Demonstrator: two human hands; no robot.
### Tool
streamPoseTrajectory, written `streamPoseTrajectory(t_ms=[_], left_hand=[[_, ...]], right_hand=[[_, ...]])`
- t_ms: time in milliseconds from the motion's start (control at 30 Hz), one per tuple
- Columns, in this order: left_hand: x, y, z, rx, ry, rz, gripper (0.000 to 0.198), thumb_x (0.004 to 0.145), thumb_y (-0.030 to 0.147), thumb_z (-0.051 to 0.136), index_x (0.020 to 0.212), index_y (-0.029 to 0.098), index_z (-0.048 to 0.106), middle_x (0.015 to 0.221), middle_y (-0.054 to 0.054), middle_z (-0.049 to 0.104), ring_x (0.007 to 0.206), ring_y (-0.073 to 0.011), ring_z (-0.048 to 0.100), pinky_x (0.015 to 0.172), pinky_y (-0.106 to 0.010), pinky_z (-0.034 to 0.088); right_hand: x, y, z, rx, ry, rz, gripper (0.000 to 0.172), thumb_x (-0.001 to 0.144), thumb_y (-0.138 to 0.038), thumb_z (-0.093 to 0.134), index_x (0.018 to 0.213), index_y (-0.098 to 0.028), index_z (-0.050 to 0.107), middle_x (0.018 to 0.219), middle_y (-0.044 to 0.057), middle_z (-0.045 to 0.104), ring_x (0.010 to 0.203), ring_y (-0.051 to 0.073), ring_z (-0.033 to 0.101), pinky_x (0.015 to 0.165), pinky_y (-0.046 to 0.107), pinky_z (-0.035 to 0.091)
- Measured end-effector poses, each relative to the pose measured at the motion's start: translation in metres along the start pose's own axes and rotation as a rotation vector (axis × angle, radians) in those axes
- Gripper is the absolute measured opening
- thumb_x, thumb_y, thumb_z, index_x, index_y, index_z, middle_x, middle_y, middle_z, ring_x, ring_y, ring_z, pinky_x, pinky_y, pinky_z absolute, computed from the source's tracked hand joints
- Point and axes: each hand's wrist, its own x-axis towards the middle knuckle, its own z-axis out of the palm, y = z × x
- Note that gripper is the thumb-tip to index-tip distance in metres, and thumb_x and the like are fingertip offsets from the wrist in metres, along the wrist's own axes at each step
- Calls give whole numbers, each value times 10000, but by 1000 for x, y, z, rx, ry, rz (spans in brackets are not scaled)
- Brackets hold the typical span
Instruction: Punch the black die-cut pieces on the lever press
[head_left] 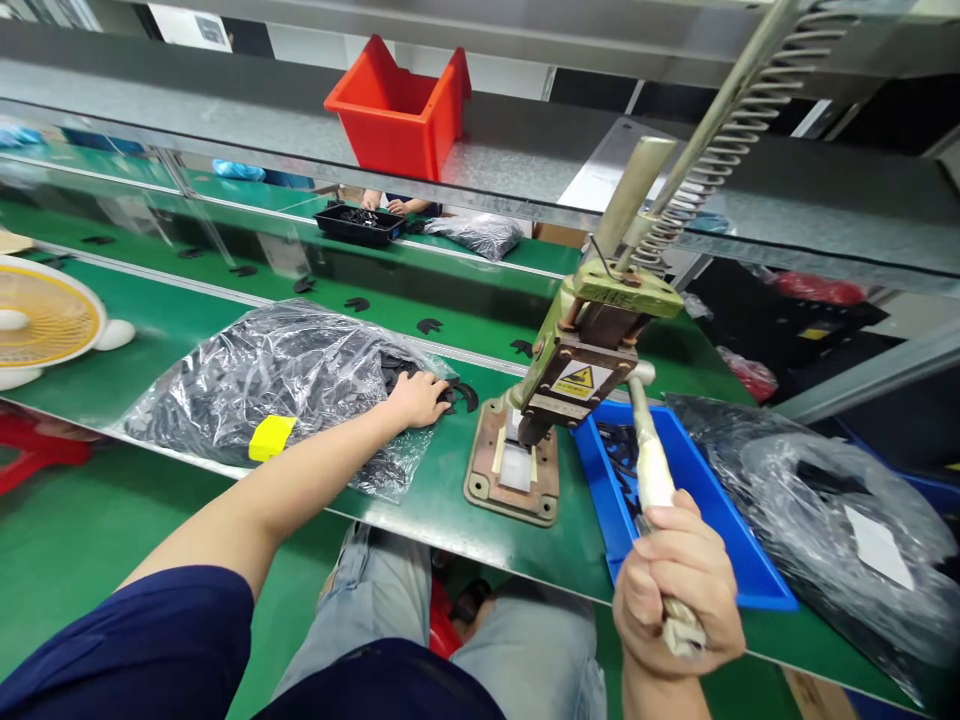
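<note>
My right hand (679, 590) is wrapped round the pale, wrapped lever handle (651, 465) of a green hand press (592, 340). The press stands on a brown base plate (514, 475) with a light block in its middle. At the mouth of a clear plastic bag (262, 370), my left hand (420, 400) lies over small black curved parts, its fingers apart. One black curved part (466, 395) sticks out just beyond my fingertips. Whether the fingers touch any single part is hidden.
A blue bin (697, 500) with black parts sits right of the press, beside another plastic bag (847, 500). Spaced black parts (429, 326) lie along the green strip behind. A fan (45, 320) stands left; a red bin (405, 115) sits above. A co-worker's hands (390, 203) show opposite.
</note>
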Motion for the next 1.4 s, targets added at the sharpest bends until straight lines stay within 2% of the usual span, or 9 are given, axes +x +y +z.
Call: streamPoseTrajectory(t_ms=[133,233,433,600,767,933,1100,1300,1400], left_hand=[[-21,11,0,-33,-18,77,482,993,521,573,1400,270,632,1425,-145,635,1339,-339,568,1142,-516,393],[-21,14,-6,-44,-32,148,470,950,547,632,1306,245,686,1358,-138,676,1291,-345,605,1100,-498,446],[28,24,-21,-104,-13,120,459,1013,467,544,1380,212,649,1418,-138,665,1351,-305,594,1160,-404,429],[65,45,-13,-114,-120,8,718,806,559,796,1372,141,655,1405,-238,651,1353,-417,588,1137,-502,456],[71,49,-13,-261,-163,37,464,795,358,836,1206,169,731,1279,-165,734,1144,-310,727,981,-356,562],[51,38,-29,-502,-105,33,194,965,301,686,1123,190,668,968,-60,791,858,-193,773,801,-281,596],[3,51,-19,-1136,-52,-117,98,1020,262,598,1042,170,572,860,-53,742,797,-170,763,755,-281,597],[-41,77,0,-663,-36,32,133,904,305,713,927,219,614,793,-5,699,769,-202,693,710,-286,499],[-40,79,-4,-686,-95,34,140,891,267,720,940,220,598,743,9,677,710,-186,678,634,-264,460]], right_hand=[[0,0,1,4,10,-8,156,852,-322,713,742,-272,615,756,-2,663,870,238,723,1017,638,610],[0,-2,1,4,3,-7,169,862,-318,710,743,-260,606,761,0,663,869,235,722,1020,647,606],[1,-3,3,30,23,-24,152,856,-268,716,756,-238,607,774,1,663,890,237,715,1053,664,576],[1,-5,0,27,-13,-8,150,859,-269,714,756,-246,607,784,2,661,906,243,715,1081,684,559],[2,-7,0,32,-23,-9,138,867,-261,708,772,-240,610,792,6,659,920,246,710,1072,693,560],[2,-7,2,52,-10,-18,125,870,-244,701,778,-229,617,802,6,659,932,243,702,1091,707,534],[2,-8,3,65,-15,-29,121,869,-219,699,786,-221,611,814,0,659,943,229,694,1074,666,551],[3,-10,1,41,-32,-8,139,881,-242,694,786,-228,594,805,-9,648,939,223,695,1083,670,553],[3,-11,0,33,-54,-15,139,879,-240,693,782,-223,596,813,-7,652,941,224,697,1074,664,562]])
